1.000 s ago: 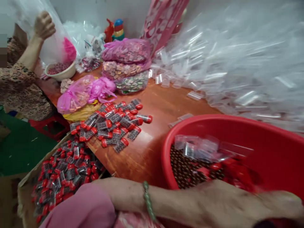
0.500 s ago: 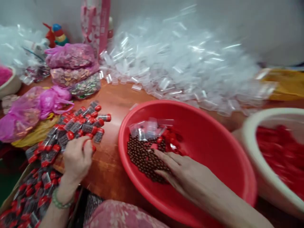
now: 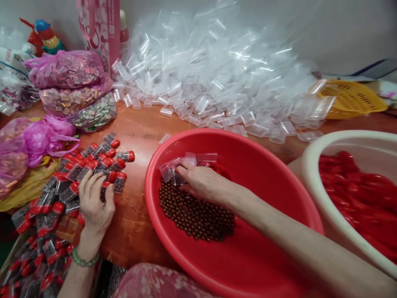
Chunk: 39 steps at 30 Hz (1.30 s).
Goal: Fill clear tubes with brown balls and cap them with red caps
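Note:
My left hand (image 3: 96, 203), with a green bead bracelet at the wrist, rests at the right edge of a pile of clear, red-capped tubes (image 3: 80, 169) filled with dark beads. Its fingers are apart, and nothing shows held in them. My right hand (image 3: 198, 178) reaches into the big red basin (image 3: 266, 165). Its fingertips are closed on a clear plastic tube (image 3: 179, 178) among a few similar tubes. Below that hand, many dark brown beads (image 3: 198, 219) lie in the basin. Red caps behind it are partly hidden.
A heap of clear tubes (image 3: 217, 78) lies along the wall. At the right stand a cream basin (image 3: 313, 165) of red pieces and a yellow basket (image 3: 353, 97). Pink bags (image 3: 66, 70) lie at the left. A box of capped tubes (image 3: 37, 265) sits below the table edge.
My right hand has moved from the beads up to the clear tubes. My left hand has opened from a closed grip around a red-capped tube. The whole view has shifted slightly.

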Tool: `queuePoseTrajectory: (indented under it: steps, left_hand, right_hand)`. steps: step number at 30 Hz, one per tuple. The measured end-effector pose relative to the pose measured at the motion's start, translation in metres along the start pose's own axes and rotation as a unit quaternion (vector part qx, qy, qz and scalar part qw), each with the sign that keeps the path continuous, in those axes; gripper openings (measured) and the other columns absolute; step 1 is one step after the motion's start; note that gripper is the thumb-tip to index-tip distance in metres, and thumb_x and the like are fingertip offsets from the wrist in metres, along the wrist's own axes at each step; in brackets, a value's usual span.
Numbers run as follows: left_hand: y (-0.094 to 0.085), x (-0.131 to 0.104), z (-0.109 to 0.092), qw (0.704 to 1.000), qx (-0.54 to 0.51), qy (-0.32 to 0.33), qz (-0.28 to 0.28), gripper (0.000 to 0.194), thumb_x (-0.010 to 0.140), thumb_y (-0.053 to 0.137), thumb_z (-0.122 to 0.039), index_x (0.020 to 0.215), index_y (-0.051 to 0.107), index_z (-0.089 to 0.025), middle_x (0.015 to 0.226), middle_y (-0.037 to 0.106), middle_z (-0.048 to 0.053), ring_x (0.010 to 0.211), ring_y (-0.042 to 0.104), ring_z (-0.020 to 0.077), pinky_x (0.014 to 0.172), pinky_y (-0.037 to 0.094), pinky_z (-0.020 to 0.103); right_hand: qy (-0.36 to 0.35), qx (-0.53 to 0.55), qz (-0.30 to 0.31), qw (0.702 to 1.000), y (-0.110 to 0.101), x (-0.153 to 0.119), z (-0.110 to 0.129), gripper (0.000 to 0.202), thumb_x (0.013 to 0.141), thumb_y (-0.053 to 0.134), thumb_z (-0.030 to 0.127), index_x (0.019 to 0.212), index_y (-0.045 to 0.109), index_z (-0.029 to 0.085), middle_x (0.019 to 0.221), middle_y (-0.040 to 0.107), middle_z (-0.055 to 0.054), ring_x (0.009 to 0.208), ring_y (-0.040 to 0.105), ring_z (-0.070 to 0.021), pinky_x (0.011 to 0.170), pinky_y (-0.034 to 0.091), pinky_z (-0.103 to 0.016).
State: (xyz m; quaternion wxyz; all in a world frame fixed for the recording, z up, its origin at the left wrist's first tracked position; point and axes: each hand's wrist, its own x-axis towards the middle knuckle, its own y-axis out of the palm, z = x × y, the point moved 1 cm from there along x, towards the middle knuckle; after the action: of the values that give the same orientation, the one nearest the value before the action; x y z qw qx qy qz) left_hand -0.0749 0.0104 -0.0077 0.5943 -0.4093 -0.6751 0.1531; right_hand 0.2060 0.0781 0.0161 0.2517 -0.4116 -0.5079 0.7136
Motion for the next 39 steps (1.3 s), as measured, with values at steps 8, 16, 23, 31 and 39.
queuePoseTrajectory:
  steps: [8, 16, 23, 31, 39]
  left_hand:
    - [0.0, -0.01, -0.066, 0.986, -0.165, -0.002, 0.035, 0.022, 0.084, 0.057, -0.009, 0.104, 0.06, -0.017, 0.104, 0.068, 0.01, 0.116, 0.058, 0.0262, 0.096, 0.051, 0.047]
    - [0.001, -0.019, -0.081, 0.968, -0.245, 0.014, 0.047, 0.028, 0.085, 0.056, -0.015, 0.112, 0.058, -0.019, 0.113, 0.064, 0.012, 0.114, 0.058, 0.0261, 0.095, 0.052, 0.047]
    - [-0.004, -0.009, -0.083, 0.963, -0.253, 0.054, 0.071, 0.023, 0.081, 0.062, -0.007, 0.102, 0.061, -0.016, 0.107, 0.066, 0.011, 0.117, 0.055, 0.0262, 0.097, 0.051, 0.046]
    - [-0.02, 0.021, -0.113, 0.915, -0.186, 0.151, 0.324, 0.04, 0.087, 0.06, -0.029, 0.12, 0.057, -0.007, 0.134, 0.053, 0.024, 0.14, 0.032, 0.0403, 0.106, 0.042, 0.061]
    - [-0.012, 0.042, -0.122, 0.837, -0.402, 0.105, 0.355, 0.011, 0.09, 0.058, -0.02, 0.098, 0.065, -0.019, 0.123, 0.066, 0.009, 0.121, 0.058, 0.0217, 0.109, 0.044, 0.043]
  right_hand:
    - [0.038, 0.009, 0.022, 0.999, 0.011, 0.001, 0.013, 0.03, 0.086, 0.056, 0.018, 0.116, 0.055, 0.013, 0.117, 0.058, -0.018, 0.09, 0.064, -0.0274, 0.064, 0.047, -0.033]
    - [-0.01, 0.186, 0.102, 0.977, 0.033, -0.025, 0.036, 0.015, 0.078, 0.064, 0.012, 0.092, 0.059, 0.015, 0.105, 0.06, -0.011, 0.092, 0.06, -0.0206, 0.078, 0.045, -0.03]
    - [0.003, 0.508, 0.275, 0.817, 0.048, -0.035, 0.016, 0.037, 0.069, 0.071, 0.046, 0.085, 0.057, 0.016, 0.071, 0.064, 0.0, 0.064, 0.061, -0.0139, 0.058, 0.049, -0.026]
    - [-0.053, 0.687, 0.282, 0.667, 0.029, -0.034, 0.008, 0.048, 0.062, 0.078, 0.052, 0.086, 0.06, 0.014, 0.068, 0.064, 0.003, 0.061, 0.061, -0.0102, 0.064, 0.05, -0.026]
    - [-0.049, 0.671, 0.187, 0.716, -0.001, -0.059, -0.006, 0.045, 0.073, 0.07, 0.052, 0.093, 0.063, 0.013, 0.075, 0.066, -0.001, 0.066, 0.062, -0.0114, 0.066, 0.05, -0.026]
